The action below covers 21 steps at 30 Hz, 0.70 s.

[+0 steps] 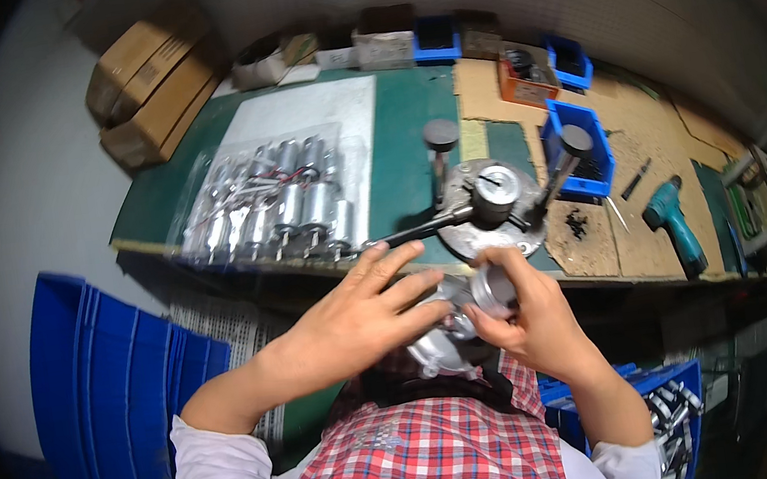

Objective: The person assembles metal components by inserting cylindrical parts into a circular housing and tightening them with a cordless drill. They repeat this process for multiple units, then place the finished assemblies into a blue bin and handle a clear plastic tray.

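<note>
Just below the worktop [409, 131] edge, our right hand [529, 317] grips the silver cylinder [493, 288], axis toward us; left hand [354, 315] fingers splayed, touching the metal housing [440, 347].

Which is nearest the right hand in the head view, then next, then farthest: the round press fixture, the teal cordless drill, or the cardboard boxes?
From the right hand:
1. Round press fixture, just beyond it on the bench edge.
2. Teal cordless drill, off to the right on the bench.
3. Cardboard boxes, far back left corner.
</note>
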{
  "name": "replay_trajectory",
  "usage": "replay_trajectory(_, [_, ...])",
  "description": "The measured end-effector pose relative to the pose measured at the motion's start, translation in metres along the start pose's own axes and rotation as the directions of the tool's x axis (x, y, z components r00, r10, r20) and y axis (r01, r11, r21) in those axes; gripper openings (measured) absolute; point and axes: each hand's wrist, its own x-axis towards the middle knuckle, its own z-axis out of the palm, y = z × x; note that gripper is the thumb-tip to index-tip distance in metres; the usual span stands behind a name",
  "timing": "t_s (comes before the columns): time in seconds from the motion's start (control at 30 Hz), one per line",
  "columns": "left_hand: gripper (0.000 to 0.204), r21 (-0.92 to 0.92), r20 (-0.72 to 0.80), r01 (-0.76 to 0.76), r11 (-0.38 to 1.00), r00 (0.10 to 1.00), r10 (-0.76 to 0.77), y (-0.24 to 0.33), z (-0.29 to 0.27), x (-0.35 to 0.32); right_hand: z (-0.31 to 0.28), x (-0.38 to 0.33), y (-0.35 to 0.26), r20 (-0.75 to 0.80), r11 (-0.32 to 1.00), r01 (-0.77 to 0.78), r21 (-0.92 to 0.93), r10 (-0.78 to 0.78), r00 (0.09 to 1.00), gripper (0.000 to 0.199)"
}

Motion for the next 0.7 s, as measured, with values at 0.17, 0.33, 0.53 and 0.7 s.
replay_trajectory(0.17, [0.027, -0.239, -0.223, -0.187, 0.953, 0.966, 0.134, 0.047, -0.034, 0.012, 0.042, -0.031, 0.036, 0.180, 0.963, 0.032, -0.269, 0.017, 0.984, 0.056])
replay_trajectory(0.33, [0.006, -0.467, -0.816, -0.466, 0.751, 0.554, -0.163, 0.104, -0.024, 0.044, 0.104, -0.022, 0.063, 0.215, 0.906, 0.073, -0.416, 0.020, 0.976, 0.063])
replay_trajectory(0.53, [0.017, -0.525, -0.821, -0.255, 0.812, 0.403, -0.404, 0.088, -0.045, 0.036, 0.143, -0.036, 0.097, 0.089, 0.863, 0.010, -0.505, 0.041, 0.995, 0.062])
replay_trajectory(0.7, [0.017, -0.388, -0.681, 0.154, 0.909, 0.616, -0.395, -0.061, -0.057, -0.025, 0.133, -0.022, 0.074, 0.183, 0.907, 0.008, -0.421, 0.077, 0.980, 0.064])
